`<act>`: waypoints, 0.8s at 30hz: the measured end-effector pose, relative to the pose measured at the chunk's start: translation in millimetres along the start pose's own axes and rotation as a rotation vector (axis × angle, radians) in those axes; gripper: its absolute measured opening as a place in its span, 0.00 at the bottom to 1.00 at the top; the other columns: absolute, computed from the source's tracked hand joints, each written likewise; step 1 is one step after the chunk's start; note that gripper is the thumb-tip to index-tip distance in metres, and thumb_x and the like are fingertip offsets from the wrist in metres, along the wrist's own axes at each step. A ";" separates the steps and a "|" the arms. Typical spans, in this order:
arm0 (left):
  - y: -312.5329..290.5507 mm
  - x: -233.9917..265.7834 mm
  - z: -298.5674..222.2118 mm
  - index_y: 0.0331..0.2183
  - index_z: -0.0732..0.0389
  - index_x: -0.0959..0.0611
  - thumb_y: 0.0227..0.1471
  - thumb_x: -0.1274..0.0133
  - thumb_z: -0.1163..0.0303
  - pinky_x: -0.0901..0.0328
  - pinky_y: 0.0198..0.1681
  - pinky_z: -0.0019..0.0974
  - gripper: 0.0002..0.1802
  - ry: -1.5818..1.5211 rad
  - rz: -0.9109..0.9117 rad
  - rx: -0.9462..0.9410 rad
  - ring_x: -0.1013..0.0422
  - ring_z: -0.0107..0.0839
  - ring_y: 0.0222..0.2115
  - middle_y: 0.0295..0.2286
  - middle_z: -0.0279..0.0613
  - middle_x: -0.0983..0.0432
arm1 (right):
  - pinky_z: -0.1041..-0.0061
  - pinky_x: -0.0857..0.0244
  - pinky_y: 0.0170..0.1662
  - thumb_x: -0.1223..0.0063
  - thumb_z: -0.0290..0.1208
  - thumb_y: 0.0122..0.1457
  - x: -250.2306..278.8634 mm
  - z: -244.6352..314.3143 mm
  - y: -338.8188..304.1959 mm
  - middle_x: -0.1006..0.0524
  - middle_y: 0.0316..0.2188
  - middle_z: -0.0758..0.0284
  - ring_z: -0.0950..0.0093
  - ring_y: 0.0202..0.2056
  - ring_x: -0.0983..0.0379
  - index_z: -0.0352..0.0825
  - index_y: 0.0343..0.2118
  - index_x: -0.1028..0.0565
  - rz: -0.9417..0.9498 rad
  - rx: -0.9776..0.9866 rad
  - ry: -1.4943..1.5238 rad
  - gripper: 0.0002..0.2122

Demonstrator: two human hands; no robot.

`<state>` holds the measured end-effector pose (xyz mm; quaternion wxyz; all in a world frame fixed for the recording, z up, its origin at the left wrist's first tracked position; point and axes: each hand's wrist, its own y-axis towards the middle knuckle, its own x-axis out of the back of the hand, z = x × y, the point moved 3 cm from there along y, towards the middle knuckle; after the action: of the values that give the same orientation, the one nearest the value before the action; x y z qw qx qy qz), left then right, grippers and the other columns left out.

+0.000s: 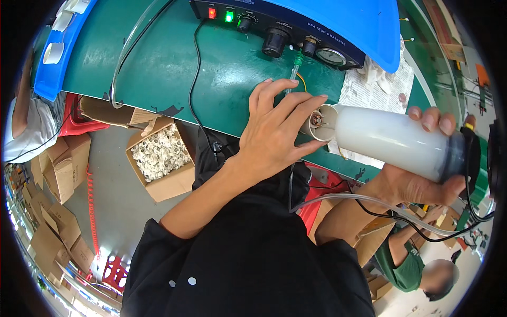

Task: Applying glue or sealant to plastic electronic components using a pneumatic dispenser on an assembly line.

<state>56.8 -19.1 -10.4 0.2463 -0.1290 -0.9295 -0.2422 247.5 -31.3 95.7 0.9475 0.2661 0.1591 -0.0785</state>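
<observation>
My left hand (272,127) is closed, its fingers and thumb gripping a small white round housing (312,131). A coppery part shows inside that housing. Wrapped round a large dispensing syringe (388,136) is my right hand (414,186), closed near the syringe's dark capped end. The milky white barrel lies nearly level, its narrow end at the mouth of the housing. Whether the tip touches the inside cannot be made out. A clear hose (364,197) and a black cable run below the barrel, across my right forearm.
On the green table (153,79) stands a black dispenser controller (290,33) with knobs and a gauge, a blue tray (383,31) above it. Newspaper (364,95) with crumpled tissue lies at right. Another blue tray (74,39) holds white rings. A carton (171,185) of white parts stands below. Two people sit nearby.
</observation>
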 end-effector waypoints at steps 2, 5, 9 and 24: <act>0.1 0.9 0.8 0.48 0.53 0.21 0.28 0.30 0.64 0.47 0.56 0.45 0.38 0.013 -0.007 0.013 0.39 0.40 0.51 0.42 0.33 0.26 | 0.58 0.40 0.47 0.43 0.61 0.45 6.9 8.7 -2.1 0.31 0.38 0.62 0.64 0.39 0.33 0.35 0.50 0.33 -0.112 -0.010 0.133 0.37; 1.3 0.4 0.0 0.49 0.52 0.23 0.28 0.30 0.64 0.47 0.55 0.44 0.39 0.006 0.013 0.002 0.39 0.40 0.51 0.42 0.32 0.26 | 0.58 0.41 0.46 0.40 0.61 0.43 23.6 23.8 -0.4 0.31 0.38 0.62 0.64 0.39 0.33 0.34 0.49 0.32 -0.190 0.006 0.104 0.37; 3.2 -2.5 -3.2 0.50 0.52 0.24 0.30 0.30 0.65 0.47 0.55 0.43 0.39 0.045 0.029 -0.059 0.39 0.40 0.51 0.43 0.31 0.26 | 0.58 0.41 0.46 0.38 0.58 0.41 20.4 19.7 -1.9 0.31 0.37 0.62 0.64 0.38 0.33 0.34 0.46 0.31 -0.212 0.040 -0.018 0.35; 1.9 -11.7 -14.4 0.47 0.33 0.20 0.33 0.32 0.63 0.50 0.56 0.57 0.33 0.183 0.145 -0.100 0.43 0.44 0.52 0.52 0.37 0.36 | 0.59 0.38 0.45 0.44 0.58 0.46 52.4 28.5 -6.1 0.29 0.37 0.60 0.63 0.38 0.31 0.34 0.43 0.27 -0.250 0.063 -0.057 0.30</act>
<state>73.1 -26.3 -4.7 0.3401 -0.1853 -0.8782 -0.2807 302.5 -54.9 97.8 0.9257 0.2715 0.1613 -0.2084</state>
